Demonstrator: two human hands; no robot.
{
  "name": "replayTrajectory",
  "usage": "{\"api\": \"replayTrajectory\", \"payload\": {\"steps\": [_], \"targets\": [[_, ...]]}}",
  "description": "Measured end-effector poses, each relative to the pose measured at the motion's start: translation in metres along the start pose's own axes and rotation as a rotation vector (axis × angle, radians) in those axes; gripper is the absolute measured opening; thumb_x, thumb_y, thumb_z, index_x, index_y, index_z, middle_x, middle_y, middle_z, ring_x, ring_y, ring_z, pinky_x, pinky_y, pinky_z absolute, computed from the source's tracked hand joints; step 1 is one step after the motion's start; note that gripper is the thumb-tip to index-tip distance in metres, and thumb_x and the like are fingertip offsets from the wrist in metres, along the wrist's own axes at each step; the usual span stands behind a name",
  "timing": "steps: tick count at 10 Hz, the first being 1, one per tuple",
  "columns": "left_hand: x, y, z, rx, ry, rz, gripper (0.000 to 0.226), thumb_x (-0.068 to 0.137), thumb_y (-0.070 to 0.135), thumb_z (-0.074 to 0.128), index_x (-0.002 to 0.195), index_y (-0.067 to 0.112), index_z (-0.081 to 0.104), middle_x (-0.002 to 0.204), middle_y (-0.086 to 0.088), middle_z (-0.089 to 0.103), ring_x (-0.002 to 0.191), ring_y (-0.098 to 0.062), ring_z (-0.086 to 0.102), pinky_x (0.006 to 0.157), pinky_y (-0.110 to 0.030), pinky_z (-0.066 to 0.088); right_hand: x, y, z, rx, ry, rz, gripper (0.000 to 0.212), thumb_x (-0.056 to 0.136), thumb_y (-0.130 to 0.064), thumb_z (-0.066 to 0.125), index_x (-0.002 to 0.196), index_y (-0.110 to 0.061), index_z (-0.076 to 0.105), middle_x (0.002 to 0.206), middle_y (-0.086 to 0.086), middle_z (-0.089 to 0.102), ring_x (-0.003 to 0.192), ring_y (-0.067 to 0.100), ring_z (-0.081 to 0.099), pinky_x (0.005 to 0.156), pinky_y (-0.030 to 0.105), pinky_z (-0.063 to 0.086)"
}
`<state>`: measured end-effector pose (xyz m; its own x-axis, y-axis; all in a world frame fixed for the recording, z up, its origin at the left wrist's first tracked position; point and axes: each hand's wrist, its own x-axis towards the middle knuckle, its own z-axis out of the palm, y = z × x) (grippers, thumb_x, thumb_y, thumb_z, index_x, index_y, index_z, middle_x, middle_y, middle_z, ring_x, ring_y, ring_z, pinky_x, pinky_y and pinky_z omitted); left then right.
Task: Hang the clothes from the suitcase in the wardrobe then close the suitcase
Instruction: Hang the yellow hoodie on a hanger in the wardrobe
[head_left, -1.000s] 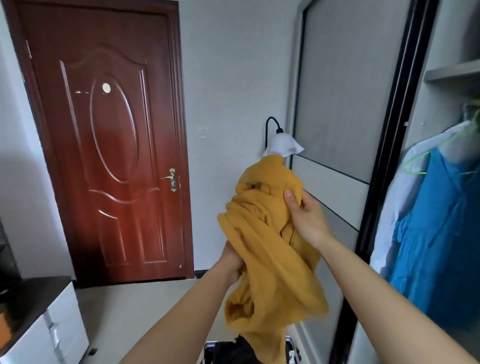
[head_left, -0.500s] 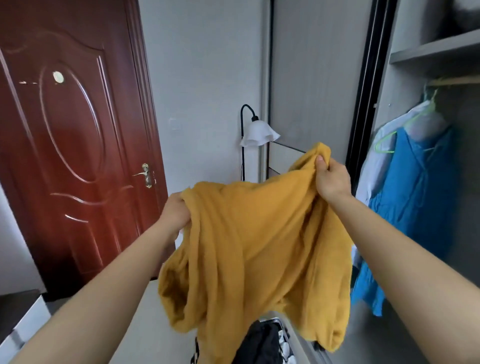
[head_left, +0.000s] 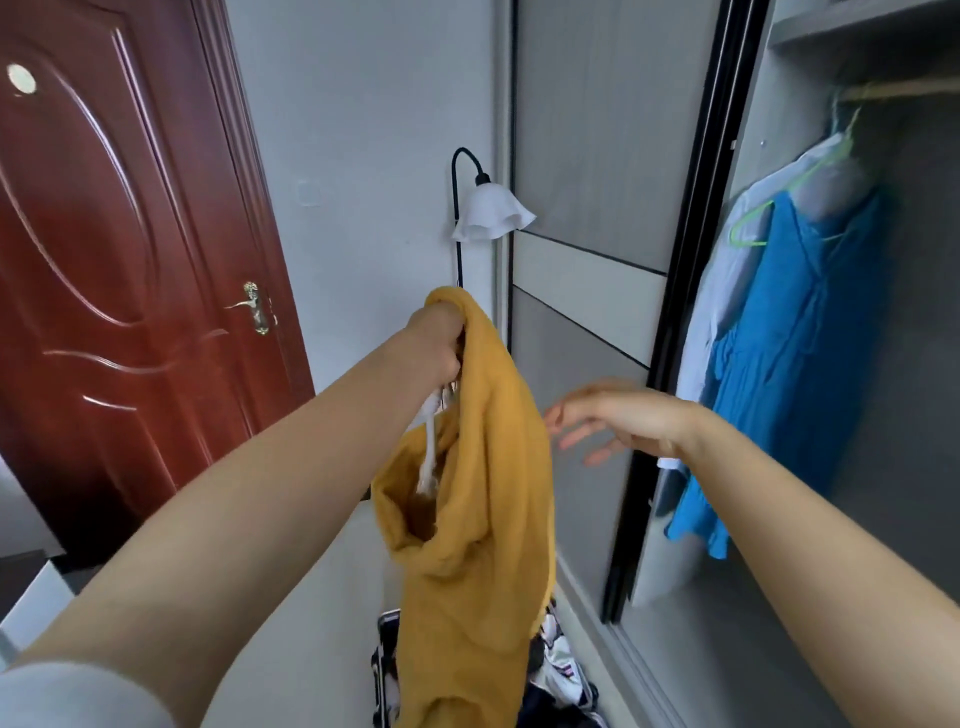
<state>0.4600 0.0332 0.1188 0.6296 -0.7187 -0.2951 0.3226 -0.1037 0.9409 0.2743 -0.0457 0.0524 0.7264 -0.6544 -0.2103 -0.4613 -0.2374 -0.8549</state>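
Observation:
My left hand (head_left: 435, 343) grips the top of a mustard-yellow garment (head_left: 478, 519), which hangs down in front of me; a white piece (head_left: 429, 452) dangles below the fist. My right hand (head_left: 608, 415) is open with spread fingers, just right of the garment and apart from it. Below, the open suitcase (head_left: 387, 670) with dark and patterned clothes shows behind the garment's hem. To the right, the open wardrobe (head_left: 883, 467) has a rail (head_left: 904, 89) with a blue dress (head_left: 779, 364) and a white shirt (head_left: 722, 270) on green hangers.
A black-framed sliding wardrobe door (head_left: 670, 312) stands between me and the hanging space. A floor lamp (head_left: 488, 213) with a white shade stands against the wall behind the garment. A dark red door (head_left: 119, 260) is at the left, a white cabinet (head_left: 31, 603) at lower left.
My right hand let go of the yellow garment and now hovers open beside it. The garment, earlier spread between both hands, now hangs from my left hand alone. My view turned slightly right.

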Motion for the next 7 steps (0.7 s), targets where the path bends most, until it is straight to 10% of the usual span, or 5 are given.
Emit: {"api": "replayTrajectory", "payload": {"steps": [2,3,4,5,7], "targets": [[0.017,-0.025,0.037,-0.107,0.115,0.024,0.043,0.103,0.017,0.03,0.142,0.001,0.038,0.132,-0.01,0.055,0.075,-0.018,0.054,0.06,-0.026,0.046,-0.01,0.03,0.058,-0.102,-0.083,0.104,0.093,0.069,-0.069,0.071,0.145,-0.027,0.036,0.141,-0.008,0.047,0.121,0.016,0.048,0.092,0.029,0.048],[0.004,-0.02,0.031,0.64,0.171,0.042,0.043,0.105,0.019,0.034,0.144,0.003,0.032,0.15,-0.01,0.036,0.127,-0.022,0.044,0.107,-0.021,0.03,0.003,0.033,0.083,0.071,0.244,0.101,0.097,0.067,-0.068,0.074,0.139,-0.015,0.036,0.137,0.0,0.046,0.122,0.02,0.047,0.101,0.034,0.045],[0.014,-0.013,0.02,0.408,0.25,0.066,0.042,0.106,0.022,0.03,0.147,0.016,0.026,0.151,-0.001,0.033,0.126,-0.012,0.04,0.08,0.01,0.03,0.003,0.033,0.11,-0.111,0.712,-0.084,0.105,0.072,-0.07,0.063,0.148,-0.009,0.023,0.145,0.002,0.029,0.134,0.02,0.026,0.111,0.04,0.029],[0.031,-0.017,0.003,0.614,0.296,0.084,0.045,0.103,0.02,0.04,0.144,0.002,0.031,0.152,-0.009,0.031,0.139,-0.022,0.031,0.112,-0.019,0.025,-0.002,0.045,0.145,-0.278,0.91,-0.31,0.071,0.072,-0.068,0.055,0.123,-0.019,0.04,0.119,-0.007,0.037,0.113,0.011,0.033,0.099,0.032,0.028],[0.033,-0.014,-0.018,0.339,0.238,0.04,0.04,0.103,0.014,0.038,0.141,0.001,0.036,0.145,-0.009,0.04,0.13,-0.023,0.042,0.101,-0.003,0.029,0.032,0.053,0.131,0.94,0.437,0.434,0.04,0.096,-0.044,0.049,0.126,-0.019,0.053,0.124,0.004,0.058,0.111,0.029,0.055,0.098,0.053,0.045]]}}
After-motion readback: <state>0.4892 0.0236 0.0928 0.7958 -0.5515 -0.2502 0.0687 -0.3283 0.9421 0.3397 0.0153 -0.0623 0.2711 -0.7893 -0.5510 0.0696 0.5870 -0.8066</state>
